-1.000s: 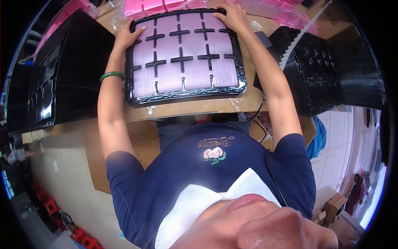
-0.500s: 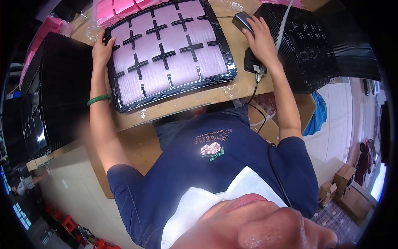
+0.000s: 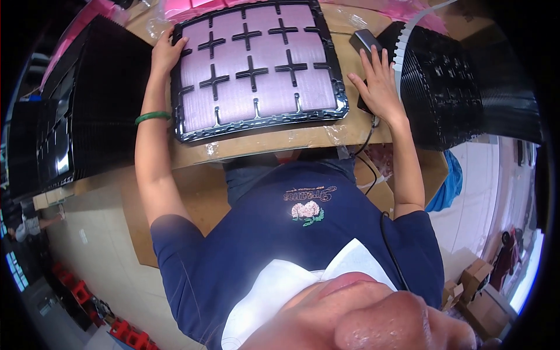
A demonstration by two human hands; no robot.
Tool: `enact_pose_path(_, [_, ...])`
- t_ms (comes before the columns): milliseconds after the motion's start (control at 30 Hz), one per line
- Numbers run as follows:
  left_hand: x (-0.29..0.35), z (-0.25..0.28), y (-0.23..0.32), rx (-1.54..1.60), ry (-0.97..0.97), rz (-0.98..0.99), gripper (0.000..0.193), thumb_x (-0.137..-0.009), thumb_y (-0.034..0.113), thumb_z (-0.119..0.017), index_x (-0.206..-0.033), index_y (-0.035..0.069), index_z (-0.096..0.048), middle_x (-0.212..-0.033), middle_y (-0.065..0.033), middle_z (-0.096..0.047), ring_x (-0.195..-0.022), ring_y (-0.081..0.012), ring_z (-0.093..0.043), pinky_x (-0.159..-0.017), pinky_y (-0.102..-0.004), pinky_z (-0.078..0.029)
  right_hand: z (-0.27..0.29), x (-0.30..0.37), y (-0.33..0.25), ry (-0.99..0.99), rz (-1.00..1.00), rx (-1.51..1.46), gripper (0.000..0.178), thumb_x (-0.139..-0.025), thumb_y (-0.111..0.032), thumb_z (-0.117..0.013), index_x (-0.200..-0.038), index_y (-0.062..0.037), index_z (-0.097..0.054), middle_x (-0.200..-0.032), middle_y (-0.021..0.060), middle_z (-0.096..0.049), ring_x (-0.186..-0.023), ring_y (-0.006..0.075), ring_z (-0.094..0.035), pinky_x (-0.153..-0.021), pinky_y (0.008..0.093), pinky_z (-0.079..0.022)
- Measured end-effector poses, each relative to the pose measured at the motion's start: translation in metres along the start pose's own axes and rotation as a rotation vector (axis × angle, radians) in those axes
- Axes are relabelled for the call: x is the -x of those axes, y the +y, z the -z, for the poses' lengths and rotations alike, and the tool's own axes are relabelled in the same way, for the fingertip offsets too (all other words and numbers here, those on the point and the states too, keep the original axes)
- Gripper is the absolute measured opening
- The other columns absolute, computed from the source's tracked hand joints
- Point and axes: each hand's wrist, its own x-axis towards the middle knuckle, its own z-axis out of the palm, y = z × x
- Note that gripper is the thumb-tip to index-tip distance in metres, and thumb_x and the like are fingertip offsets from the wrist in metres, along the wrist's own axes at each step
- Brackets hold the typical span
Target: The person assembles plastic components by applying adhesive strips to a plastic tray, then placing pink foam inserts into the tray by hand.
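A black plastic tray [image 3: 262,121] lies in front of me, its cross-shaped dividers standing between sheets of pinkish-purple, ribbed material [image 3: 230,70]. At its left edge my left hand [image 3: 166,52] is closed on the rim, with the thumb on top and the fingers along the outer side. To the right of the tray, my right hand [image 3: 380,87] is open with fingers spread and holds nothing. Its fingertips reach the near end of a small black box-shaped object [image 3: 365,39]. Under that palm, a second black device [image 3: 363,105] with a cable is mostly hidden.
Tall stacks of black plastic trays stand on the left [image 3: 93,111] and on the right [image 3: 437,87]. A pale toothed strip [image 3: 401,49] runs beside the right stack. Pink packaging [image 3: 186,7] lies behind the tray. The brown tabletop [image 3: 251,146] ends close to my body.
My right hand has drawn back toward me from the top of the small black box, and its fingers have spread. My left hand stays at the tray's edge. The view has shifted slightly.
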Motion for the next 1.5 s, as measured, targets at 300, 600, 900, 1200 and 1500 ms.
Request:
enact_pose_path(300, [0.005, 0.009, 0.011, -0.153, 0.018, -0.22, 0.036, -0.085, 0.026, -0.07, -0.12, 0.018, -0.068, -0.13, -0.0195, -0.058, -0.119, -0.0362, -0.056, -0.101, -0.0397, -0.045, 0.021, -0.071, -0.026, 0.183, 0.218, -0.204, 0.051, -0.095, -0.043, -0.056, -0.131, -0.0061, -0.059, -0.141, 0.0183, -0.05, -0.14, 0.0402, -0.032, -0.115, 0.0503, -0.025])
enact_pose_path(600, [0.0, -0.004, 0.014, -0.27, 0.046, -0.195, 0.031, -0.089, 0.028, -0.063, -0.119, 0.021, -0.07, -0.136, -0.0172, -0.055, -0.124, -0.0362, -0.053, -0.106, -0.0432, -0.042, -0.061, -0.185, -0.028, 0.044, 0.231, 0.138, 0.047, -0.1, -0.048, -0.041, -0.135, -0.0236, -0.059, -0.155, 0.0106, -0.034, -0.146, 0.0403, -0.019, -0.117, 0.0601, -0.013])
enact_pose_path(900, [-0.005, -0.009, -0.001, -0.299, 0.12, -0.258, 0.036, -0.091, 0.034, -0.064, -0.122, 0.017, -0.067, -0.133, -0.019, -0.057, -0.121, -0.0387, -0.054, -0.103, -0.0426, -0.043, -0.067, -0.185, -0.022, 0.148, 0.143, 0.232, 0.043, -0.097, -0.045, -0.049, -0.131, -0.0226, -0.061, -0.151, 0.0124, -0.04, -0.145, 0.0402, -0.023, -0.115, 0.0614, -0.015])
enact_pose_path(1200, [-0.019, -0.002, 0.027, -0.191, 0.308, -0.329, 0.026, -0.088, 0.034, -0.067, -0.099, 0.011, -0.07, -0.108, -0.0105, -0.068, -0.104, -0.0308, -0.061, -0.091, -0.0395, -0.047, -0.078, -0.213, -0.006, 0.233, 0.167, -0.156, 0.029, -0.09, -0.037, -0.062, -0.109, -0.0159, -0.068, -0.132, 0.0105, -0.058, -0.129, 0.0371, -0.043, -0.108, 0.0515, -0.031])
enact_pose_path(1500, [-0.012, -0.001, 0.023, 0.114, 0.173, -0.094, 0.031, -0.084, 0.03, -0.072, -0.105, 0.009, -0.067, -0.083, -0.005, -0.071, -0.078, -0.0183, -0.068, -0.074, -0.031, -0.053, -0.063, -0.205, -0.032, 0.155, -0.029, -0.331, 0.025, -0.087, -0.032, -0.064, -0.107, -0.0176, -0.069, -0.094, 0.0039, -0.072, -0.103, 0.0271, -0.061, -0.095, 0.0442, -0.042])
